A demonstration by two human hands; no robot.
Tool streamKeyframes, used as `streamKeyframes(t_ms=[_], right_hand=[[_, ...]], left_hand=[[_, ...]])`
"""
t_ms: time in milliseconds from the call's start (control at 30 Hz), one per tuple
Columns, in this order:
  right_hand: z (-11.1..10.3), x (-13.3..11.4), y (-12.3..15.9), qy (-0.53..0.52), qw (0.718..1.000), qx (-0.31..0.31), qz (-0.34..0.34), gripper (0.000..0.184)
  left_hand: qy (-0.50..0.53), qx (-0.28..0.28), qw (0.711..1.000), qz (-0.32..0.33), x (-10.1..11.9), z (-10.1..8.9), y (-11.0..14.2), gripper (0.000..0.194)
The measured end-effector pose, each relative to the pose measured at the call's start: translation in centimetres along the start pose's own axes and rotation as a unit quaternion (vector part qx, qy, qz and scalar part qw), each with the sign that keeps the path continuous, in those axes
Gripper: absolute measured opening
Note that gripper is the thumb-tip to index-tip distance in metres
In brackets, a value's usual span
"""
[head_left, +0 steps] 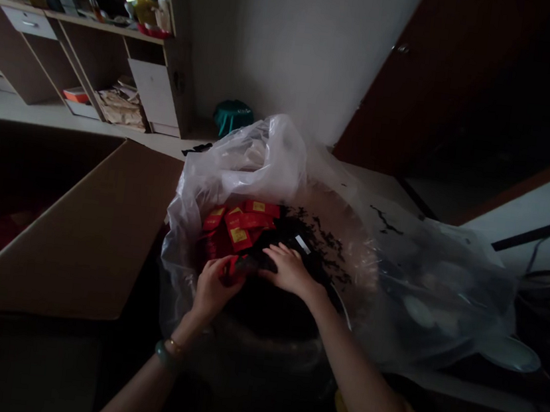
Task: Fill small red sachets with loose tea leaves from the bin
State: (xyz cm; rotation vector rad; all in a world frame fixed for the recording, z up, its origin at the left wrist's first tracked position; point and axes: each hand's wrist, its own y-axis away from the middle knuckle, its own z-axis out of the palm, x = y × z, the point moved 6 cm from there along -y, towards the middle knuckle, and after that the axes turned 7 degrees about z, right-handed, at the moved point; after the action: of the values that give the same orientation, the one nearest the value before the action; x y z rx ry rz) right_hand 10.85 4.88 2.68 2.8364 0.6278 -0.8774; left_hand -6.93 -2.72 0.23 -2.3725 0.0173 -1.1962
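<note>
My left hand (216,287) is closed on a small red packet (235,266), its fingers pinching the packet's edge. Close on its right, my right hand (289,271) reaches over dark loose leaves (273,306), with fingers and thumb apart. Something dark lies between the two hands, too dim to make out. Several red packets with yellow labels (240,234) are heaped just beyond my left hand. A small pale strip (303,243) rests on the leaves past my right fingertips. All this sits inside a large container lined with clear plastic (282,147).
To the left stands an open cardboard box (85,236) with red contents in shadow. More clear plastic sheeting (424,298) spreads out on the right. Behind are a green bin-like object (233,116), a desk with shelves (162,85) and a dark brown door (412,69).
</note>
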Motion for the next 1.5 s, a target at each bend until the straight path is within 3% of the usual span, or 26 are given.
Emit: streamKeyframes(t_ms=[100, 167, 233, 400, 633, 900, 1033, 1167, 1267, 1400, 1500], right_hand=[[3.6, 0.1, -2.3, 0.170, 0.975, -0.140, 0.017, 0.096], [5.2, -0.7, -3.0, 0.225, 0.953, -0.203, 0.017, 0.113], [5.9, -1.9, -3.0, 0.268, 0.937, -0.222, -0.001, 0.109], [5.9, -4.3, -0.8, 0.340, 0.906, -0.235, -0.093, 0.071], [5.8, -5.0, 1.2, 0.365, 0.887, -0.271, -0.084, 0.065], [0.8, -3.7, 3.1, 0.338, 0.923, -0.180, -0.049, 0.041], [-0.2, -2.8, 3.0, 0.293, 0.944, -0.143, -0.047, 0.031], [-1.6, -1.0, 1.8, 0.168, 0.980, -0.096, -0.035, 0.027], [-4.3, 0.0, 1.2, 0.042, 0.998, -0.047, -0.018, 0.024], [-8.3, -1.4, 1.4, -0.089, 0.995, 0.009, -0.043, 0.015], [-9.1, -3.7, 1.4, -0.107, 0.992, -0.024, -0.061, 0.018]], left_hand=[[0.004, 0.030, 0.999, -0.031, -0.9, -0.2, 0.1, 0.050], [0.013, 0.044, 0.998, -0.047, -1.5, -0.2, 0.2, 0.052], [0.021, 0.054, 0.997, -0.053, -1.8, -0.2, 0.3, 0.053], [0.032, 0.056, 0.996, -0.056, -2.0, -0.2, 0.3, 0.053], [0.025, 0.053, 0.997, -0.047, -2.1, 0.0, 0.2, 0.055], [0.025, 0.046, 0.998, -0.032, -1.9, 0.3, 0.0, 0.053], [0.015, 0.031, 0.999, -0.007, -0.9, 0.5, -0.3, 0.052], [0.007, 0.008, 1.000, 0.028, 0.2, 1.1, -1.0, 0.052], [0.008, -0.012, 0.999, 0.039, 0.7, 1.9, -1.6, 0.053], [0.016, -0.038, 0.998, 0.056, 1.7, 3.2, -2.3, 0.052], [0.019, -0.041, 0.997, 0.061, 2.3, 4.1, -2.6, 0.053]])
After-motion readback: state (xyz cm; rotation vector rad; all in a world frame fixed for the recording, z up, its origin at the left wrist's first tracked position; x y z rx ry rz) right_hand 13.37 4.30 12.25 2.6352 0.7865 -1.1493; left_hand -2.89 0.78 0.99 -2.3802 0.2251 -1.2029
